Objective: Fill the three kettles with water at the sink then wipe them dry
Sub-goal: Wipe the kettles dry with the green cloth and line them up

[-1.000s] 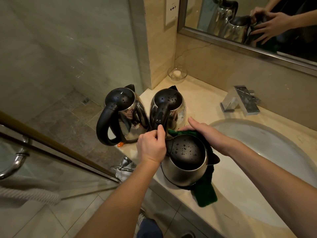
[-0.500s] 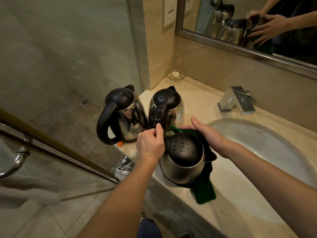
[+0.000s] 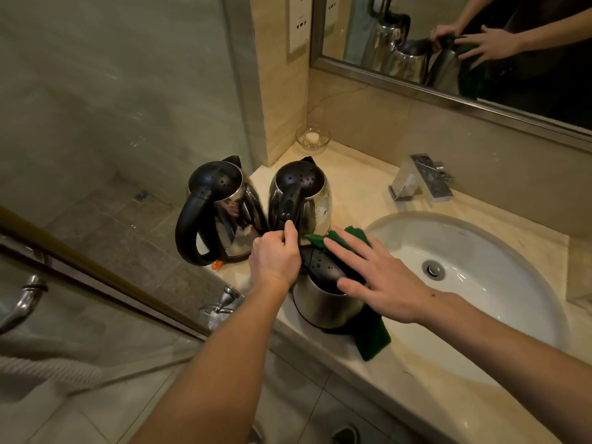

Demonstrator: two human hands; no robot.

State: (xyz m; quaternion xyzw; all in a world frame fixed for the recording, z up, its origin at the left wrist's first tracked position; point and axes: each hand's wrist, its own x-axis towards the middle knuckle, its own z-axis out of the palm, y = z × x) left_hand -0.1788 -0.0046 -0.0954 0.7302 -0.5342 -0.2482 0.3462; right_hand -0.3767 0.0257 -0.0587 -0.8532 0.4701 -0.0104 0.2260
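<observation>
- My left hand (image 3: pixel 275 261) is curled into a fist at the back of the nearest kettle (image 3: pixel 323 306). The handle is hidden under it, but I judge that it grips the handle to stop the kettle turning while I wipe.
- My right hand (image 3: pixel 381 283) lies flat with its fingers spread, pressing the green cloth (image 3: pixel 352 233) against the lid and the sink-facing side. A flat palm keeps more cloth on the curved surface.
- The cloth drapes down that side, and its lower end lies on the counter (image 3: pixel 358 187).
- The nearest kettle stands at the counter's front edge, just beside the sink basin (image 3: pixel 480 283). It has a brushed steel body and a black lid beaded with droplets, so I judge the drying unfinished.
- The middle kettle (image 3: pixel 301 193) and the far-left kettle (image 3: pixel 217 203) stand upright behind it, and their black lids are also spotted with water.
</observation>
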